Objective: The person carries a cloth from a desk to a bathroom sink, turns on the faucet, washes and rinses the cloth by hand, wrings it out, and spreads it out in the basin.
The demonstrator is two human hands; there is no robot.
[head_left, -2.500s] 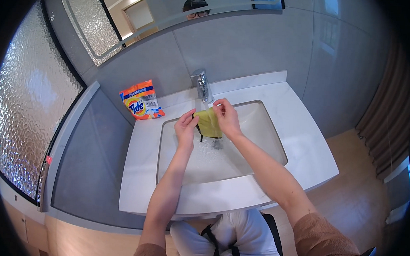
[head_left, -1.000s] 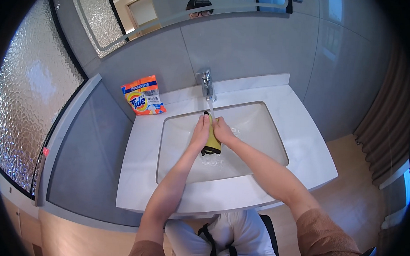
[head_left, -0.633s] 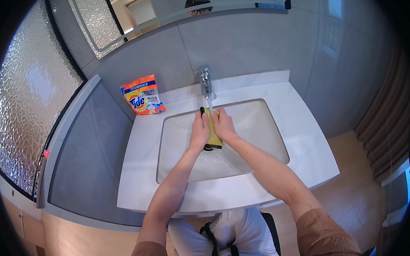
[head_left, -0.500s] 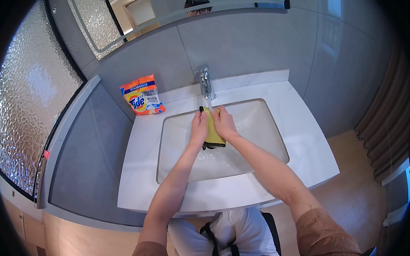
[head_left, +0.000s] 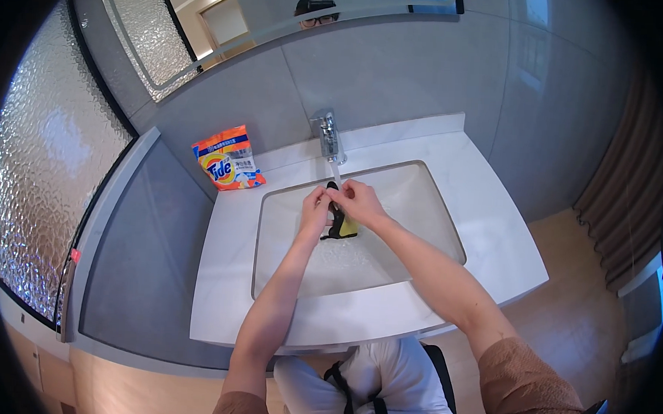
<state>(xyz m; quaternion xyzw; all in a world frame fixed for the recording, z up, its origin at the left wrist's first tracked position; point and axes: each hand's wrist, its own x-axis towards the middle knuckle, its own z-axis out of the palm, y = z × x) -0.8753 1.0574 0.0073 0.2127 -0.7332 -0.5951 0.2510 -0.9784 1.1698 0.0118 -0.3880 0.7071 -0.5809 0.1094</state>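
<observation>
Beneath the chrome faucet [head_left: 329, 139], both hands hold a small yellow-green and black cloth [head_left: 347, 228]. My left hand [head_left: 316, 211] grips its left side, with the fingers closed at its upper edge. My right hand [head_left: 360, 202] pinches the upper edge close to the left fingertips. Water runs from the spout down onto the cloth and my fingers. The lower part of the cloth hangs over the sink basin [head_left: 412, 233], its dark side and a yellow-green corner showing. Its exact shape is partly hidden by my hands.
An orange detergent bag [head_left: 227, 158] stands on the white countertop [head_left: 228, 276] left of the basin. A mirror [head_left: 281, 12] hangs on the grey wall above. At the left is a grey partition with textured glass [head_left: 52, 158]; a brown curtain [head_left: 613, 190] hangs at the right.
The cloth has been turned and bunched, so more of its black side shows and less yellow-green. My hands have drawn together at its upper edge.
</observation>
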